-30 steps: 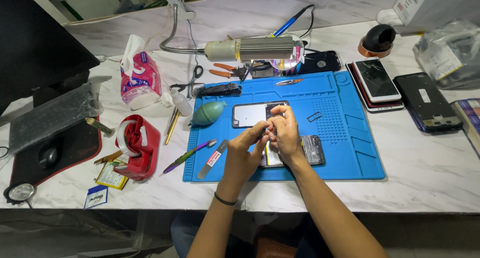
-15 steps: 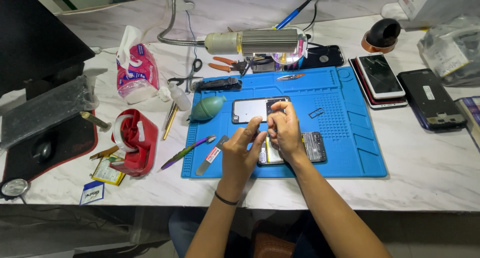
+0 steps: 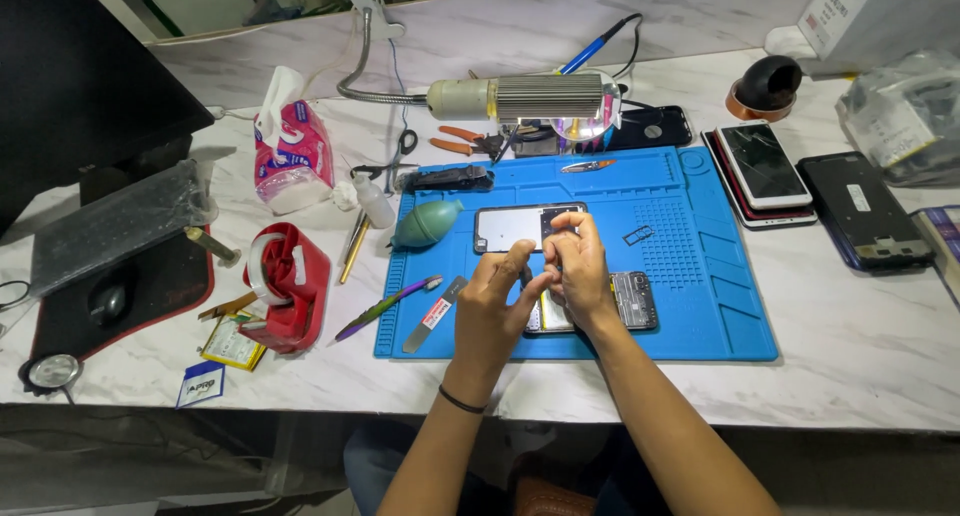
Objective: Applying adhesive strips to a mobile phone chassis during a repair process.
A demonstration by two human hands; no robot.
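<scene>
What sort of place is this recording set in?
Most likely a phone repair bench. A blue work mat holds an opened phone under both hands, left hand and right hand; more phones lie beside it, and pliers by a gooseneck lamp.

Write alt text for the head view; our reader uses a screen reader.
Two bare hands, left hand and right hand, meet fingertip to fingertip over an opened phone on a blue work mat, with tools and other phones around on a marble table.
</scene>
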